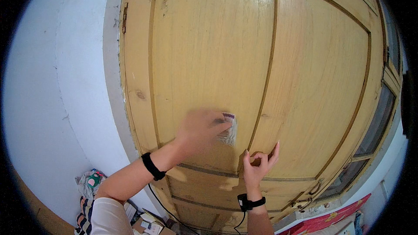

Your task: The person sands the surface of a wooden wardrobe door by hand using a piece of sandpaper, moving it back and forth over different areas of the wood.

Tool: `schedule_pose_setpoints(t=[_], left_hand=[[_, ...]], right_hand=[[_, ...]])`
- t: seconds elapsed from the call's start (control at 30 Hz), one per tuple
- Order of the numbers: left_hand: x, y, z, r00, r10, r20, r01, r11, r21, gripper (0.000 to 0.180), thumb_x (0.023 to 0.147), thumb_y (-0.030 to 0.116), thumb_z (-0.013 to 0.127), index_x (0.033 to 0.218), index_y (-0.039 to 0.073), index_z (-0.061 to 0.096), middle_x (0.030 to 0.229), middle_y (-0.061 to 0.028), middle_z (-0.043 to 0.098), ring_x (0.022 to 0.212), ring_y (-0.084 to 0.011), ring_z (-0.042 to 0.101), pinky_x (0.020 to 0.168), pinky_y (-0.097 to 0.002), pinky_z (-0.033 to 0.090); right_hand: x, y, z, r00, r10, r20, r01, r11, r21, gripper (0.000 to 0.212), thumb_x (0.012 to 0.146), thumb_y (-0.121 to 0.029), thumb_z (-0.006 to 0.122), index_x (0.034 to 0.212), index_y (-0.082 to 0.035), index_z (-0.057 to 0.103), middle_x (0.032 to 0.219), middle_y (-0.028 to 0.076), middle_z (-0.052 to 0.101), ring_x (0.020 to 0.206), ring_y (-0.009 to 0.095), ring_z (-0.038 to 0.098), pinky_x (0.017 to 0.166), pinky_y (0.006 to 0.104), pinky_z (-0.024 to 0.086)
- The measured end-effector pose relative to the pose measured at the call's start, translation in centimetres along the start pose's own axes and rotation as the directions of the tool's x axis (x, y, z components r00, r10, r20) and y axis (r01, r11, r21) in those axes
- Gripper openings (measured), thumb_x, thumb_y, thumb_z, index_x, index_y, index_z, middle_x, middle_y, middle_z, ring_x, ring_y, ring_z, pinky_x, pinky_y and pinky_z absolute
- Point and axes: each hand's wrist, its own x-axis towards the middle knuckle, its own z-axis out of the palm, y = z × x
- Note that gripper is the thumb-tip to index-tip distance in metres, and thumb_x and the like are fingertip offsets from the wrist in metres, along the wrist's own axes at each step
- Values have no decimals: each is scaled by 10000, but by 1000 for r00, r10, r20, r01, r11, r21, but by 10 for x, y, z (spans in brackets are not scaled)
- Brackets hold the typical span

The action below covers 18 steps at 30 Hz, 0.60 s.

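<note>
My left hand (198, 126), smeared by motion, is closed on a small grey-white cloth (230, 135) with a purple zigzag edge. The cloth lies against the large panel of a yellow wooden door (209, 52). To its right and lower, my right hand (257, 165) is at the strip between the two panels. Its thumb and one finger stretch up while other fingers bend, and nothing shows in it. I cannot tell whether its fingertips touch the wood. Black bands circle both wrists.
A pale wall (56, 82) stands left of the door frame, with a hinge (125, 18) on that side. A metal latch (305, 200) sits low at the right, near glazed panes (370, 139). Cloths (91, 180) lie lower left; a red cover (326, 222) lies lower right. A black cable (163, 206) hangs between.
</note>
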Motion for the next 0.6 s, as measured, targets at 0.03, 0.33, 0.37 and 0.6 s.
schedule_pose_setpoints(t=[0.03,0.33,0.37,0.6], left_hand=[[-1,1,2,1000,16,-7,-16,1000,14,407,803,140,788,1208,176,764,1216,-87,705,1119,-339,684,908,-462,574],[-53,10,35,994,4,106,2,999,-49,824,553,136,889,1349,249,708,1335,-43,654,1202,-339,647,943,-463,605],[-56,14,34,992,7,126,0,998,-55,843,544,144,895,1359,251,703,1336,-43,653,1199,-335,645,938,-457,608],[-75,27,36,964,10,265,27,990,-136,870,561,124,882,1399,243,682,1362,-48,641,1189,-328,642,955,-450,603]], right_hand=[[0,2,1,1000,-3,-7,3,1000,4,355,820,-52,894,861,-90,543,1741,250,298,1517,472,383,1237,559,324],[-1,0,1,1000,10,-9,-10,1000,28,346,808,-52,899,834,-94,557,1734,257,302,1498,484,393,1219,568,336],[1,1,2,1000,10,-13,-9,999,33,337,805,-55,903,826,-98,570,1733,263,296,1491,488,394,1212,572,342],[-2,5,4,1000,11,-14,-10,998,62,359,798,-50,905,826,-102,551,1742,247,279,1527,477,365,1221,567,333]])
